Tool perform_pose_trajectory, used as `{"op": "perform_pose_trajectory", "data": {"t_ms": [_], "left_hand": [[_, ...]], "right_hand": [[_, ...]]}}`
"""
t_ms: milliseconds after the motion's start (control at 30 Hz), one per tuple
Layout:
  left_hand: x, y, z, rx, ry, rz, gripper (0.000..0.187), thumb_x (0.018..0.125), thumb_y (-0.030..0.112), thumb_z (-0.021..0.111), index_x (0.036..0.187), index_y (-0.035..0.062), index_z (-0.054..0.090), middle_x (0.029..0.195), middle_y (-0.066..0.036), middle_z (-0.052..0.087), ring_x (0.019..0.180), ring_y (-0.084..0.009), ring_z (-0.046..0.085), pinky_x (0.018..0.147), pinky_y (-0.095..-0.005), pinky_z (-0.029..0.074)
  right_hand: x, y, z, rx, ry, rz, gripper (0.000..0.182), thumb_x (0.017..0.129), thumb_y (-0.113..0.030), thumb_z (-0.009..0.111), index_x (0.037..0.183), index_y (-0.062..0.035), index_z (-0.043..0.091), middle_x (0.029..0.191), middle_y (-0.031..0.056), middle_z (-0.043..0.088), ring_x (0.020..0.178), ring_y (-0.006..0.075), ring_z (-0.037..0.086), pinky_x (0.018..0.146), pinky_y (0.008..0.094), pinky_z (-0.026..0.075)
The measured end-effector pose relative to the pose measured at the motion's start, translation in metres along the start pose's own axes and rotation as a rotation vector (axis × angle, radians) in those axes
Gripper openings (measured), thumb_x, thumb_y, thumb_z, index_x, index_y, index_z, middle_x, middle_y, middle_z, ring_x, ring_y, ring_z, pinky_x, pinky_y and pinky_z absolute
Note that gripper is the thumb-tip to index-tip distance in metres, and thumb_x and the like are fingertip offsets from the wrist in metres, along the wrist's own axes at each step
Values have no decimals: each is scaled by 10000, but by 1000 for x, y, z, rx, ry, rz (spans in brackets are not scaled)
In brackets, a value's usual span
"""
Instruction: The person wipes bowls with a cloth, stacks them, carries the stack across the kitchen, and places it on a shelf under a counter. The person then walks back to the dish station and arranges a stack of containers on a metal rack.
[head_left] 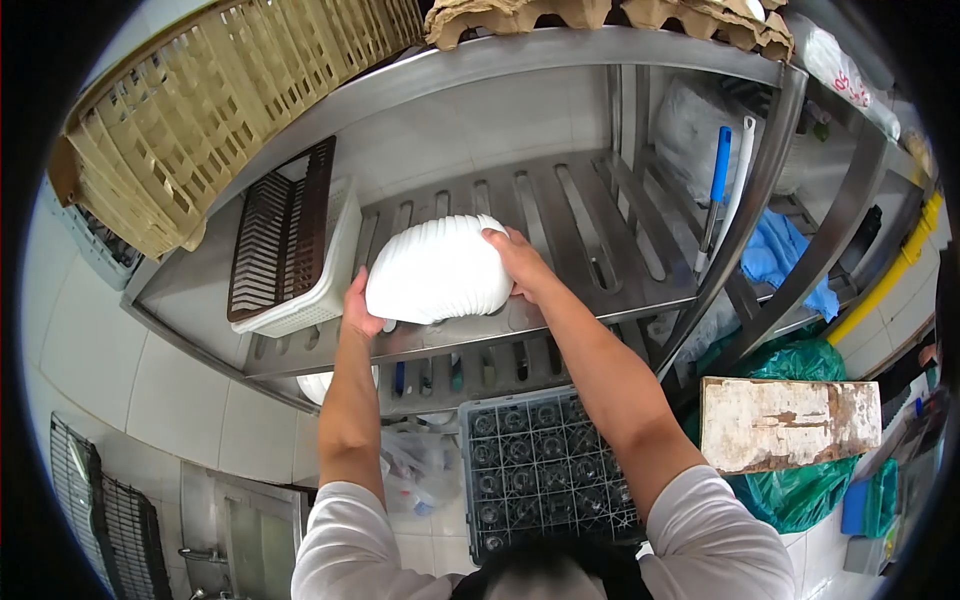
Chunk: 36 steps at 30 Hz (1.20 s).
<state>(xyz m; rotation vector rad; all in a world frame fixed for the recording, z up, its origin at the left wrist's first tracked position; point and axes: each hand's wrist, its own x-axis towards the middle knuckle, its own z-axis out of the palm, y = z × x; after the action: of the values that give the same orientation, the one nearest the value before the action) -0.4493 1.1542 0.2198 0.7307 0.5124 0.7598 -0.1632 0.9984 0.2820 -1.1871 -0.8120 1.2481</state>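
Note:
A stack of white dishes (437,270), nested with many rims showing as ridges, is held between both hands at the slatted metal shelf (560,215). My left hand (362,303) grips its left end, with the palm side hidden. At the upper right end, my right hand (517,262) has its thumb over the near side, and the other fingers are partly out of sight. Just left of the stack stands a white plastic basket (340,250) with a brown slotted rack (283,235) leaning in it.
A glass rack (545,470) with several glasses sits below. Overhead are a beige crate (230,110) and egg trays (520,18). To the right are a shelf post (740,215), a blue-handled tool (720,165), a blue cloth (785,255), a worn board (790,425) and green bags (800,495).

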Motion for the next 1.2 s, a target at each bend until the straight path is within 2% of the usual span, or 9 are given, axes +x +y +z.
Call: {"op": "perform_pose_trajectory", "data": {"t_ms": [100, 167, 333, 433, 533, 600, 800, 967, 1200], "left_hand": [[1, -19, -8, -180, 2, 128, 531, 959, 368, 339, 1293, -34, 433, 1294, -190, 500, 1215, -324, 466, 1024, -467, 365], [8, -28, -18, -134, -39, 201, 483, 937, 312, 372, 1257, -39, 459, 1238, -174, 546, 1134, -300, 536, 961, -416, 438], [15, -28, -22, -109, -7, 143, 447, 924, 293, 445, 1246, -16, 478, 1229, -158, 556, 1111, -284, 553, 945, -415, 454], [21, -24, -7, -58, 60, 71, 429, 927, 285, 465, 1254, 8, 480, 1227, -141, 561, 1093, -273, 566, 923, -427, 471], [16, -22, 18, 25, 65, 9, 427, 933, 289, 468, 1263, 18, 477, 1225, -133, 564, 1077, -262, 577, 899, -433, 487], [10, -24, 36, 27, 46, -5, 431, 937, 295, 464, 1265, 17, 474, 1224, -132, 565, 1071, -257, 581, 888, -433, 494], [21, -15, 30, 157, 112, -42, 434, 949, 305, 451, 1285, 31, 462, 1253, -124, 547, 1087, -246, 571, 890, -414, 493], [43, -21, 8, 408, 220, 318, 452, 958, 304, 450, 1323, 38, 435, 1278, -89, 529, 1119, -207, 546, 908, -355, 476], [20, -20, 51, 426, 161, 238, 455, 963, 310, 441, 1329, 41, 429, 1286, -88, 521, 1133, -204, 532, 921, -351, 465]], "right_hand": [[10, 7, -3, -21, 17, 9, 781, 794, -466, 568, 1394, -51, 291, 1256, 215, 479, 1066, 305, 544, 771, 457, 475], [15, 10, -5, -42, 13, 11, 774, 797, -459, 562, 1395, -50, 291, 1257, 213, 478, 1065, 305, 543, 771, 458, 474], [-3, -5, 0, -48, 23, 1, 762, 801, -447, 549, 1402, -59, 288, 1265, 205, 475, 1077, 305, 530, 787, 470, 461], [-2, -1, -1, -68, -11, 59, 801, 796, -508, 506, 1437, -109, 238, 1367, 154, 399, 1204, 313, 433, 895, 528, 386], [6, 8, -3, -26, -9, -13, 785, 800, -500, 503, 1431, -105, 254, 1368, 159, 397, 1207, 313, 432, 893, 517, 392], [8, 12, -3, 9, 54, -28, 707, 823, -407, 533, 1388, -38, 321, 1282, 204, 483, 1119, 283, 515, 874, 392, 435], [15, 26, -6, 75, 43, -103, 712, 824, -396, 537, 1389, -21, 318, 1315, 211, 455, 1177, 290, 477, 940, 380, 395], [9, 29, -5, 119, 57, -141, 722, 820, -388, 538, 1389, -5, 314, 1335, 222, 434, 1221, 298, 438, 995, 361, 343], [17, 39, -7, 142, 72, -162, 753, 813, -403, 556, 1387, 17, 306, 1347, 227, 419, 1245, 299, 412, 1017, 353, 322]]}}
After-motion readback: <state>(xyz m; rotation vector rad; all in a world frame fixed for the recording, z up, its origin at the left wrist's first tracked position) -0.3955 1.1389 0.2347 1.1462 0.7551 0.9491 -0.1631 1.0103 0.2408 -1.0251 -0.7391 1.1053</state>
